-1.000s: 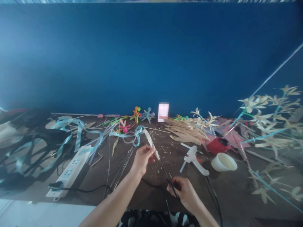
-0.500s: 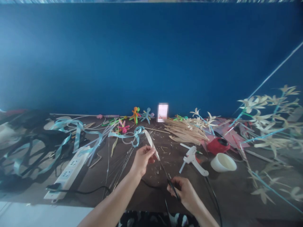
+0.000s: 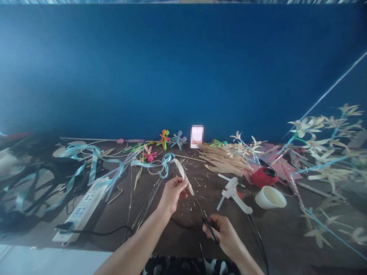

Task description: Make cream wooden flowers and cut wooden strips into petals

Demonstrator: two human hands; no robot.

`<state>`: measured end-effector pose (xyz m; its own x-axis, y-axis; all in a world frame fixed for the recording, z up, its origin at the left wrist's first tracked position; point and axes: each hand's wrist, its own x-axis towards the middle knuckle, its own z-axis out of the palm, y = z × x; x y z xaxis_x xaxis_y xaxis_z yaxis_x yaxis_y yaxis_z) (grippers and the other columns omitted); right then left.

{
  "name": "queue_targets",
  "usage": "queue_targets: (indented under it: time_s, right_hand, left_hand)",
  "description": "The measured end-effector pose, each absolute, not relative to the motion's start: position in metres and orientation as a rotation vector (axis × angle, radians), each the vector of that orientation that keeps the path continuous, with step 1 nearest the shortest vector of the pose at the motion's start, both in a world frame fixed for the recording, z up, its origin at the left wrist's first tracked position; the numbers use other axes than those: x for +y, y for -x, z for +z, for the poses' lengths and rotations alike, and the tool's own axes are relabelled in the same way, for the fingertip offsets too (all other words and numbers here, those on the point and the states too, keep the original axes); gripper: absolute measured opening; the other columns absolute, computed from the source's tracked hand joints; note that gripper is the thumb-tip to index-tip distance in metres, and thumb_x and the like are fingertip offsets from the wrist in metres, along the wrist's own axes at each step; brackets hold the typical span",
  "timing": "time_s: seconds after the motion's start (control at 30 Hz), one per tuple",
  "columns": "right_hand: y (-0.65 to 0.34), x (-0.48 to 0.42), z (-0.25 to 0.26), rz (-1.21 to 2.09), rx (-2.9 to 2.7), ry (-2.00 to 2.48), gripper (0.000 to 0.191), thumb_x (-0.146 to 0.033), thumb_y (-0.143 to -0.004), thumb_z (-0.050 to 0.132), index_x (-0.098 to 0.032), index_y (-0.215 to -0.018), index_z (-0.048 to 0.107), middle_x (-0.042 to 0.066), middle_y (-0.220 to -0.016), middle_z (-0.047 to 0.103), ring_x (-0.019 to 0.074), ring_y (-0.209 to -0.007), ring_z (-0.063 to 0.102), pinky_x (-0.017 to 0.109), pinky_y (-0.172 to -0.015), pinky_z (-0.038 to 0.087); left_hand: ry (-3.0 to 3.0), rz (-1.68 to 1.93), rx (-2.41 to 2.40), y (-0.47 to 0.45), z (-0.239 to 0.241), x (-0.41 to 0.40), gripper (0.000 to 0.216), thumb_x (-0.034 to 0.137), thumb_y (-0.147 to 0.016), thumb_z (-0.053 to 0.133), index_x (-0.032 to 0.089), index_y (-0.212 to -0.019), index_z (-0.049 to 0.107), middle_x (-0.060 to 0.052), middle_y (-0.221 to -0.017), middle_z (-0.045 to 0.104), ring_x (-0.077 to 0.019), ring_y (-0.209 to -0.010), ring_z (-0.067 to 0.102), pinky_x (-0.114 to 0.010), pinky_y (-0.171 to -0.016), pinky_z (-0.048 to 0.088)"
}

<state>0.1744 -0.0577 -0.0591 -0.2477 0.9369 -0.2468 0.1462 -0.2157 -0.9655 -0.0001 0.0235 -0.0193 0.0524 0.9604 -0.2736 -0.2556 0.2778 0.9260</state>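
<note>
Pinched in my left hand (image 3: 173, 193) is a pale, flat leaf-like strip (image 3: 180, 168) that points up and away from me. My right hand (image 3: 220, 229) is closed around black-handled scissors (image 3: 210, 229). Their blades reach up and left to the lower end of the strip, just below my left fingers. Whether the blades are fully closed there is too small to tell. Small pale clippings (image 3: 190, 208) lie on the dark table under the hands. Behind the strip's tip curls a light blue ribbon (image 3: 166, 166).
A white glue gun (image 3: 235, 194), a white cup (image 3: 271, 198) and a red item (image 3: 264, 176) stand right. Dried pale strips (image 3: 226, 160) lie behind them; pale flowers (image 3: 318, 130) spread far right. On the left are a power strip (image 3: 82, 210), thin wires (image 3: 149, 198) and cables.
Almost nothing differs. Both hands keep their places, with the scissors at the strip's lower end.
</note>
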Motion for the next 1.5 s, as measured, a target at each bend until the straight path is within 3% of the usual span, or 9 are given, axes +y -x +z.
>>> queue_targets:
  time_s: [0.23, 0.67, 1.5]
  right_hand:
    - [-0.171, -0.059, -0.051, 1.563, -1.319, 1.346, 0.030, -0.038, -0.067, 0.059, -0.014, -0.056, 0.044, -0.004, -0.047, 0.043, 0.0067, -0.046, 0.035, 0.018, -0.044, 0.025]
    - [-0.177, -0.059, -0.066, 1.408, -1.470, 1.440, 0.028, -0.039, -0.066, 0.058, -0.013, -0.058, 0.052, -0.004, -0.048, 0.045, 0.0078, -0.047, 0.038, 0.018, -0.045, 0.027]
    - [-0.172, -0.057, -0.058, 1.406, -1.487, 1.468, 0.032, -0.040, -0.068, 0.056, -0.015, -0.052, 0.046, -0.003, -0.047, 0.046, 0.0082, -0.047, 0.040, 0.018, -0.046, 0.029]
  left_hand:
    - [-0.815, 1.115, 1.134, 0.000, -0.018, 0.023, 0.025, 0.038, -0.062, 0.063, 0.015, -0.067, 0.056, 0.000, -0.057, 0.058, -0.0086, -0.049, 0.053, -0.018, -0.045, 0.041]
    - [-0.806, 1.094, 1.134, 0.000, -0.016, 0.021, 0.024, 0.037, -0.061, 0.064, 0.015, -0.067, 0.055, 0.001, -0.057, 0.059, -0.0093, -0.050, 0.055, -0.018, -0.046, 0.042]
    - [-0.772, 1.056, 1.134, 0.002, -0.017, 0.019, 0.026, 0.038, -0.059, 0.065, 0.015, -0.063, 0.056, 0.000, -0.053, 0.059, -0.0103, -0.048, 0.055, -0.019, -0.044, 0.041]
